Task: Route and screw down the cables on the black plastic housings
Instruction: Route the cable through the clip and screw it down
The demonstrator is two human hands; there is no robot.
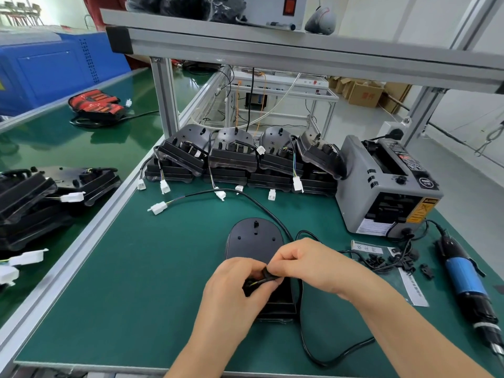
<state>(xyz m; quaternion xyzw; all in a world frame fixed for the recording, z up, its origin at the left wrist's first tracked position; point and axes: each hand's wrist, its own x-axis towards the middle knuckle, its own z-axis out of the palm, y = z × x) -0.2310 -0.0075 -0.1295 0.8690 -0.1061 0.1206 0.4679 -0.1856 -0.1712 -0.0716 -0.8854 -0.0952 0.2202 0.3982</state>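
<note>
At the near middle of the green bench (131,268), a black plastic housing (255,238) lies flat, with its rounded end away from the person and its squared end under both hands. The left hand (231,287) has its fingers curled and grips the black cable (268,212) just above the housing. The right hand (308,264) pinches the same cable right beside it, at a small black part (266,272) that looks like a clip or grommet; it is too small to tell which. From the hands the cable runs up and left across the bench to a white connector (158,208). Another black lead loops off the near side of the housing.

The housing looks like a light, rigid moulded shell. Its smooth surface would probably slide on the mat unless one hand pins it. The cable appears pliable but springy, so it would likely lift out of any channel until it is clamped. It is best gripped on the round jacket close to the clamp point. The thin coloured wires near the fingers look easy to kink or strain.

An electric screwdriver (463,279) lies well to the right, near loose black clips (381,261) on a paper sheet. More housings (231,156) are stacked at the back.
</note>
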